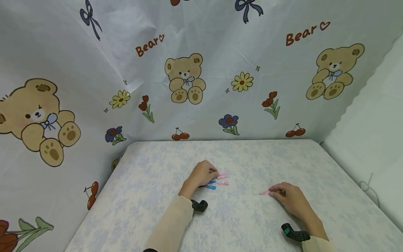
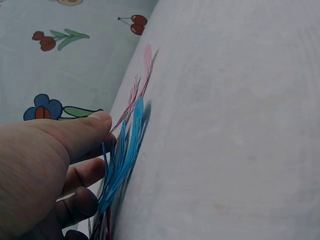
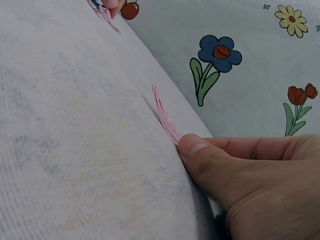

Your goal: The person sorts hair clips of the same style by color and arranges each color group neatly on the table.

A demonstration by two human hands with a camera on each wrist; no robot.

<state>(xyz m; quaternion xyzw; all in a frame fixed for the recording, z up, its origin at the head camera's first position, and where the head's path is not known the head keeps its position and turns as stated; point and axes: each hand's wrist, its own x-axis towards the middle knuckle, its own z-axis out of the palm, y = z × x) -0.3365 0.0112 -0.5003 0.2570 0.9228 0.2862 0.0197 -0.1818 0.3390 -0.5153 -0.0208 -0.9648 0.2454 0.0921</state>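
Note:
Between thumb and fingertip, my left hand (image 1: 201, 173) pinches the end of a pink hair clip near the middle of the table. Other pink hair clips (image 1: 223, 183) lie just to its right. Several blue hair clips (image 2: 134, 130) sit close beneath the fingers, with dark red ones partly hidden below them in the left wrist view. Farther right, my right hand (image 1: 289, 197) pinches one end of another pink hair clip (image 3: 162, 115). Its free end points left, low over the tabletop.
A pale blue-patterned cloth covers the table (image 1: 157, 157). Behind and to the left hangs a white sheet (image 1: 214, 115) printed with bears and flowers. A thin white cord (image 1: 369, 187) lies by the right edge. Each wrist wears a black device (image 1: 199, 205).

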